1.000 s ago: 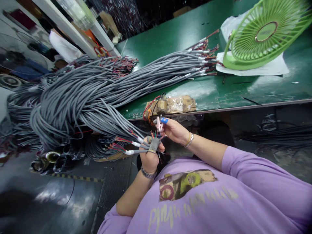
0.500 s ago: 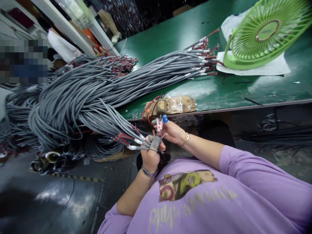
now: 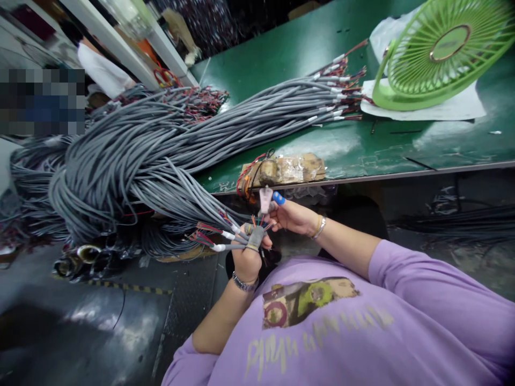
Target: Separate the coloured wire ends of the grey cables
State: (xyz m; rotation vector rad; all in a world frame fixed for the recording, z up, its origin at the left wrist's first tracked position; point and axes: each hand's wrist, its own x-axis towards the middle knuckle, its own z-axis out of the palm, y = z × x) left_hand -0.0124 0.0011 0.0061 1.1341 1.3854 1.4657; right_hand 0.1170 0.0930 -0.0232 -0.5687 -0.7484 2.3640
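Observation:
My left hand is closed around the end of a grey cable, where a grey sleeve-like piece lies at the fingers. Thin coloured wires fan out above it. Other cable ends with white bands stick out to the left of this hand. My right hand, with a blue cover on one fingertip, is close beside the fanned wires. Its fingers are bent and pinched at a small pale pink clip; the exact grip is partly hidden.
A big bundle of grey cables covers the left part of the green table. A wooden block with tape sits at the table's front edge. A green fan stands on white paper at the right.
My right hand has shifted slightly right. The pink clip has turned and now shows a broader side, a little higher. My left hand stays almost in place.

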